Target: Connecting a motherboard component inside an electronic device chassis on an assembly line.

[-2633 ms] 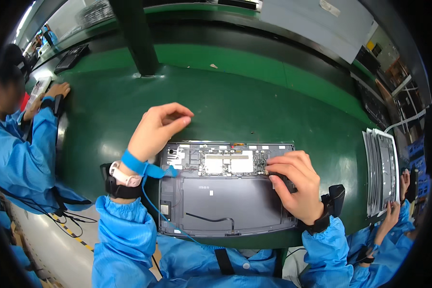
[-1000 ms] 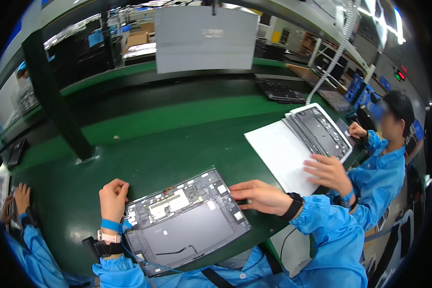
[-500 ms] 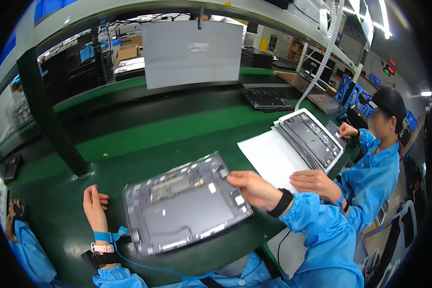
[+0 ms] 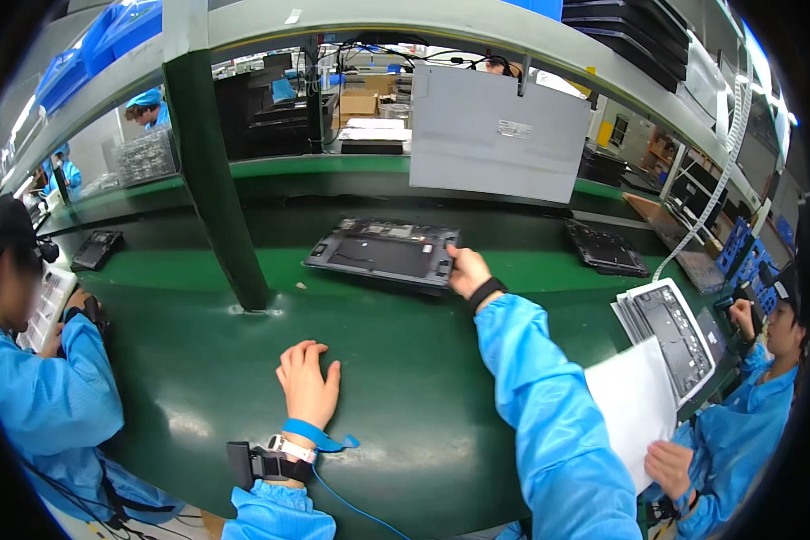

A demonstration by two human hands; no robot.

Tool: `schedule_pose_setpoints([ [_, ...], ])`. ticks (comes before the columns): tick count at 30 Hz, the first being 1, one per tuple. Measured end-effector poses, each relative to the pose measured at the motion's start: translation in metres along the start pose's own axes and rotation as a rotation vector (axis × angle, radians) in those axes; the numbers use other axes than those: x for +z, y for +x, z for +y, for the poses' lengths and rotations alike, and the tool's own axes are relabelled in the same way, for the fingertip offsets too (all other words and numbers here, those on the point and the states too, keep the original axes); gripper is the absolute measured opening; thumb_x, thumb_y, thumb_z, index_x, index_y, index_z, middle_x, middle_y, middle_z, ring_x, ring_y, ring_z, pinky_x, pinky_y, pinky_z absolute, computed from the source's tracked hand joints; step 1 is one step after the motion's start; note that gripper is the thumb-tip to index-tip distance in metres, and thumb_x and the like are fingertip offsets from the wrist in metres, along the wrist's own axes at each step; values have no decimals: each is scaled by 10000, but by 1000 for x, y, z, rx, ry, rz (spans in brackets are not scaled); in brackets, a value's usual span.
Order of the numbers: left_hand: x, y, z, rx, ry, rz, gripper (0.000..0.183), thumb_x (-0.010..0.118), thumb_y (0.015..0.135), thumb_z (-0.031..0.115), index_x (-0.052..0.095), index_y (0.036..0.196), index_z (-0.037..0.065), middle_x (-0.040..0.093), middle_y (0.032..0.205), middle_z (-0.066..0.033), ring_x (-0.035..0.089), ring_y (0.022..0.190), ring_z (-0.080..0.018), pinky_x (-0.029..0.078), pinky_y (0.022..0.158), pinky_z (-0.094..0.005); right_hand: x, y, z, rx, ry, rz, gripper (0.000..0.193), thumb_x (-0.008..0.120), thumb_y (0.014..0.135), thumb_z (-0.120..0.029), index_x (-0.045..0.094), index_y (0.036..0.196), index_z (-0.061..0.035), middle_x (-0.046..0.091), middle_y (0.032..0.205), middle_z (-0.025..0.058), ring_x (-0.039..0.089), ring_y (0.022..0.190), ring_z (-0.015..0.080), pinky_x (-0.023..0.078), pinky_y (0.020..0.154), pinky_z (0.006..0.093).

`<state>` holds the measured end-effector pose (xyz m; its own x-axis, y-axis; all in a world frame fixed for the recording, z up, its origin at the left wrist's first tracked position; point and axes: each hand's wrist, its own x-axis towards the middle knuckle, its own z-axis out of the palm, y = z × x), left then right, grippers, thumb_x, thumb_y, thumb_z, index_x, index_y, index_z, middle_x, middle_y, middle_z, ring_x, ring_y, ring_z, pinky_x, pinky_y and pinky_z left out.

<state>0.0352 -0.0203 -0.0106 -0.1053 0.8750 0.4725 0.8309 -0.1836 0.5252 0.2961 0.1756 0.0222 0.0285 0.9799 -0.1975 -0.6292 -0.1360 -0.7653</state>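
My right hand [image 4: 469, 273] is stretched forward and pinches the right edge of a dark grey laptop base [image 4: 391, 256], with its inner side and parts facing up. The base is over the green ledge [image 4: 522, 274] and the black strip [image 4: 279, 214] behind it; whether it touches them I cannot tell. Nearer to me, my left hand [image 4: 307, 382] lies palm down on the green table [image 4: 405, 396], empty, its fingers loosely spread. A blue wrist strap [image 4: 310, 434] with a thin cord circles my left wrist.
Another dark laptop base [image 4: 607, 247] lies back right, and a small black device [image 4: 97, 249] back left. At right are stacked laptop parts [image 4: 670, 333] and white sheets [image 4: 630, 405], beside a co-worker. Another co-worker sits left. A green post [image 4: 220, 189] and hanging grey panel [image 4: 499, 135] stand ahead.
My right hand has carried the laptop base forward, away from me, from above the near table to the black strip. My left hand is now palm down on the table. The view has swung left.
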Motion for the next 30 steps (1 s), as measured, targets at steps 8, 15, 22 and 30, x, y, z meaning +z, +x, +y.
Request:
schedule_pose_setpoints([
  [8, 3, 2, 10, -11, -21, -31, 272, 633, 747, 160, 555, 995, 80, 510, 1119, -87, 408, 1107, -282, 311, 917, -399, 35, 120, 79, -325, -334, 43, 323, 533, 895, -188, 546, 1019, 111, 620, 926, 145, 605, 785, 241, 483, 736, 389],
  [15, -4, 2, 5, -20, -24, -43, 261, 630, 740, 126, 560, 985, 70, 510, 1127, -89, 409, 1106, -285, 303, 931, -390, -37, 59, -17, -613, -1253, 390, 371, 644, 720, -178, 606, 1032, 18, 614, 1055, 181, 553, 1037, 324, 429, 913, 388],
  [22, -7, 5, 11, -37, 1, -70, 270, 626, 731, 99, 562, 991, 62, 509, 1132, -101, 407, 1111, -293, 299, 943, -396, -228, 4, -140, -948, -2253, 930, 229, 576, 710, -98, 570, 939, -93, 513, 1089, 92, 450, 1099, 268, 408, 821, 439],
  [30, -11, 5, 13, -80, -9, -115, 266, 598, 717, 55, 553, 979, 50, 499, 1124, -106, 405, 1112, -293, 288, 975, -390, -312, 13, -185, -741, -2628, 701, 188, 538, 762, -86, 525, 949, -80, 569, 979, 64, 548, 1008, 244, 486, 741, 407],
])
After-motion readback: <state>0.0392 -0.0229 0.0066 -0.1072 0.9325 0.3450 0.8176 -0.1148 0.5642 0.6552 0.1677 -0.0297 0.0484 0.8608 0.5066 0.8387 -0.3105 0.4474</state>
